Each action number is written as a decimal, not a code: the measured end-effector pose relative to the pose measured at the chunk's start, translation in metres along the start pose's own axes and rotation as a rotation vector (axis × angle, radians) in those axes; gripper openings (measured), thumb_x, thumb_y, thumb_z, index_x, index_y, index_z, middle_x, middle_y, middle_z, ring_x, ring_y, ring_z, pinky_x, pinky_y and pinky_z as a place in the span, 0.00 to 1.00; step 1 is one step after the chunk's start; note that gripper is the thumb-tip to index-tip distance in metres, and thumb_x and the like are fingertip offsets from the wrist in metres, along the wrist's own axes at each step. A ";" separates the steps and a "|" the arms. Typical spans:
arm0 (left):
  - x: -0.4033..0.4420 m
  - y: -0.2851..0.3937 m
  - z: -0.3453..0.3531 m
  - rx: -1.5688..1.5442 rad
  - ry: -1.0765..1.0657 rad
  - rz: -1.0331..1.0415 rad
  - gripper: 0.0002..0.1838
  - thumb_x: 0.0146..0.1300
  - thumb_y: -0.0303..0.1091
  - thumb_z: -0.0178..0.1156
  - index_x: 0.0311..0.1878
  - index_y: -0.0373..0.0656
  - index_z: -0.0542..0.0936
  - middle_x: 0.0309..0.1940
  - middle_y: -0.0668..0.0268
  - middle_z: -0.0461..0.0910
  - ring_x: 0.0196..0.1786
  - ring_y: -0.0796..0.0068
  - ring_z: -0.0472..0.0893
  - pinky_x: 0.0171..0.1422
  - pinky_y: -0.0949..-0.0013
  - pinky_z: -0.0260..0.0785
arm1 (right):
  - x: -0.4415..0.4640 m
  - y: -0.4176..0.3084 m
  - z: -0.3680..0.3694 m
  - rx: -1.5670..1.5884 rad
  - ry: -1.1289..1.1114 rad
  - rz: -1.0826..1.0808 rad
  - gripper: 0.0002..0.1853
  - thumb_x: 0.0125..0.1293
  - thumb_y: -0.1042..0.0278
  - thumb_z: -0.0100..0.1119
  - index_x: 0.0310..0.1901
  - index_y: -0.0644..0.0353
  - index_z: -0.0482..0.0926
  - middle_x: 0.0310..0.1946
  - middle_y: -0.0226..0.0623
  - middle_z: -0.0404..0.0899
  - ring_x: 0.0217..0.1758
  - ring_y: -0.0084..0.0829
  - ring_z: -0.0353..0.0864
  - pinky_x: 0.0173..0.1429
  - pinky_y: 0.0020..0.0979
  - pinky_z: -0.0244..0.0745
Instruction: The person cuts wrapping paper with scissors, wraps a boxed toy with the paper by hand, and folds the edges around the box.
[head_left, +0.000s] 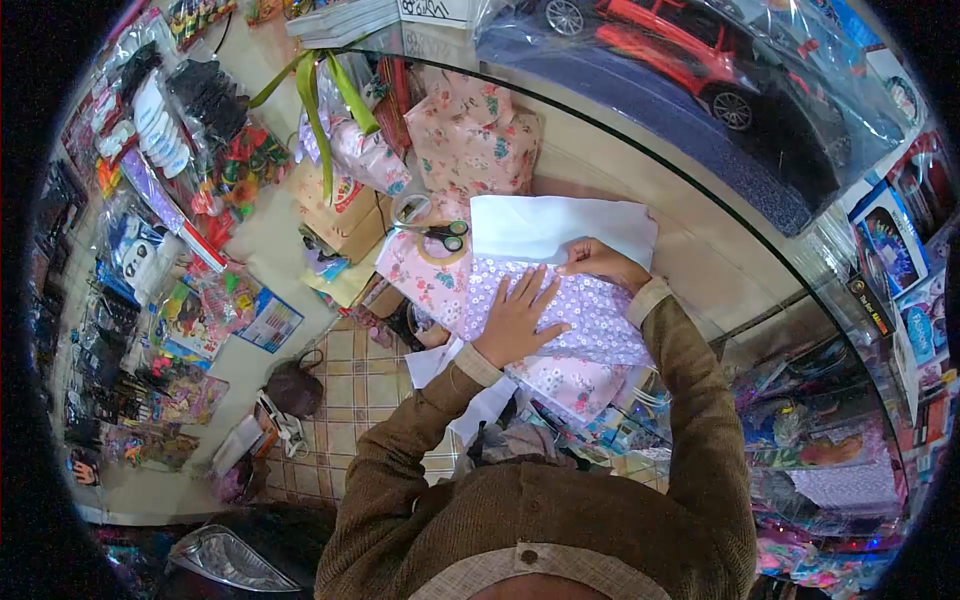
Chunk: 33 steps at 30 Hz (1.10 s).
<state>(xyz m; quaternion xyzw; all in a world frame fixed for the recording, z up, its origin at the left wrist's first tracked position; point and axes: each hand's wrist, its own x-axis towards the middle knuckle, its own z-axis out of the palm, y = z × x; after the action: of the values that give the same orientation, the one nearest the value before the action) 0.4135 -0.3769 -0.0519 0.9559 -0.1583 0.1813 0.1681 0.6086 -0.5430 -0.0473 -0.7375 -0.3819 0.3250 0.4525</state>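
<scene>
A sheet of lilac wrapping paper [600, 335] with small white flowers lies in front of me, its white part [560, 222] showing along the far side. My left hand [518, 318] rests flat on the lilac side, fingers spread. At the border between lilac and white, my right hand [606, 264] has its fingers pinched together on the paper's edge. Under and around this sheet lies pink floral paper [425, 272]. Left of the sheet are dark-handled scissors [447, 234], a tan tape roll [432, 250] and a clear tape roll [410, 207].
Behind the papers stands a pink floral wrapped bundle [475, 140], with a green ribbon [350, 95] to its left. A curved glass edge [700, 185] runs along the far right, beyond it a boxed red toy car [690, 50]. Packaged goods [160, 240] fill the left side.
</scene>
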 end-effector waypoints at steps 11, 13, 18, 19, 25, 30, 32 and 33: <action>0.020 -0.021 -0.007 -0.088 0.036 -0.020 0.53 0.38 0.71 0.65 0.56 0.32 0.68 0.52 0.48 0.71 0.59 0.50 0.68 0.65 0.49 0.55 | -0.026 -0.046 0.035 -0.186 0.372 -0.237 0.12 0.54 0.73 0.64 0.40 0.62 0.77 0.35 0.35 0.78 0.43 0.29 0.77 0.47 0.28 0.70; 0.021 -0.021 -0.008 -0.122 0.030 -0.020 0.53 0.38 0.71 0.65 0.56 0.32 0.68 0.50 0.48 0.71 0.58 0.51 0.69 0.66 0.48 0.53 | -0.034 -0.055 0.059 -0.660 0.605 -0.294 0.13 0.55 0.75 0.60 0.44 0.64 0.76 0.46 0.45 0.76 0.50 0.46 0.75 0.55 0.38 0.70; 0.020 -0.031 0.001 -0.121 -0.134 -0.036 0.55 0.41 0.68 0.64 0.61 0.31 0.63 0.56 0.47 0.67 0.63 0.49 0.64 0.70 0.44 0.46 | -0.046 -0.051 0.114 -0.645 0.594 -0.338 0.22 0.64 0.64 0.53 0.58 0.64 0.69 0.54 0.50 0.71 0.58 0.48 0.69 0.64 0.41 0.61; 0.021 -0.034 0.003 -0.103 -0.147 -0.031 0.54 0.42 0.68 0.64 0.62 0.31 0.63 0.58 0.46 0.66 0.64 0.49 0.63 0.70 0.44 0.45 | -0.047 -0.049 0.114 -0.677 0.583 -0.350 0.24 0.64 0.62 0.53 0.59 0.64 0.67 0.55 0.51 0.70 0.59 0.48 0.68 0.65 0.42 0.60; -0.008 -0.069 -0.008 -0.463 0.050 -0.138 0.48 0.50 0.54 0.67 0.66 0.34 0.59 0.64 0.41 0.58 0.70 0.48 0.55 0.74 0.52 0.44 | -0.049 -0.049 0.116 -0.862 0.527 -0.353 0.28 0.65 0.57 0.52 0.63 0.64 0.64 0.59 0.52 0.66 0.62 0.49 0.64 0.67 0.43 0.57; -0.066 -0.073 -0.006 -1.173 0.276 -0.703 0.27 0.61 0.45 0.62 0.55 0.33 0.72 0.45 0.63 0.76 0.47 0.76 0.74 0.52 0.73 0.66 | -0.046 -0.061 0.122 -0.972 0.546 -0.322 0.29 0.64 0.52 0.53 0.60 0.64 0.66 0.55 0.52 0.68 0.60 0.50 0.65 0.66 0.46 0.56; -0.083 -0.066 -0.013 -1.392 0.166 -0.845 0.20 0.62 0.43 0.61 0.48 0.35 0.77 0.36 0.71 0.77 0.37 0.85 0.73 0.42 0.78 0.66 | -0.038 -0.070 0.126 -0.887 0.546 -0.221 0.28 0.63 0.50 0.53 0.57 0.63 0.68 0.52 0.50 0.69 0.58 0.49 0.66 0.65 0.48 0.55; -0.085 -0.063 -0.010 -1.426 0.160 -0.810 0.13 0.63 0.39 0.61 0.42 0.39 0.81 0.29 0.75 0.77 0.33 0.89 0.71 0.37 0.80 0.62 | -0.034 -0.073 0.130 -0.843 0.548 -0.169 0.27 0.63 0.50 0.53 0.56 0.63 0.69 0.50 0.49 0.70 0.56 0.49 0.66 0.65 0.50 0.55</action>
<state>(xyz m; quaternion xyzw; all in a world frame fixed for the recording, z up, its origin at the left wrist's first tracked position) 0.3578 -0.2964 -0.0938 0.5871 0.1340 0.0301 0.7978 0.4650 -0.4956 -0.0248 -0.8806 -0.4053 -0.1006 0.2240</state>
